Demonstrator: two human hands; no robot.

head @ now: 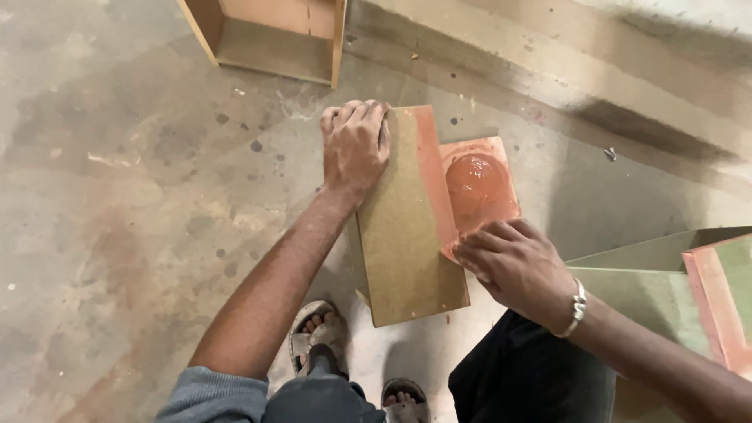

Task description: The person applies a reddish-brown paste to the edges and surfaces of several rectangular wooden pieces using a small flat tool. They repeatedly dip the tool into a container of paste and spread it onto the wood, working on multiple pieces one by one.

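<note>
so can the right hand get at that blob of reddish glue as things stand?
Probably yes. The right hand rests at the near edge of the small panel bearing the reddish glue blob, with nothing between them; the left hand presses the board alongside.

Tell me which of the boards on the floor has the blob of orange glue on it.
The small board just right of the long board held under the left hand. It carries a round glossy blob; the long board only has an orange strip along its edge. The right hand touches its near edge.

Stained concrete floor carries everything. On it: fibreboard panel, small orange-coated board just beside it, open wooden box farther off, stacked green panels at right.
</note>
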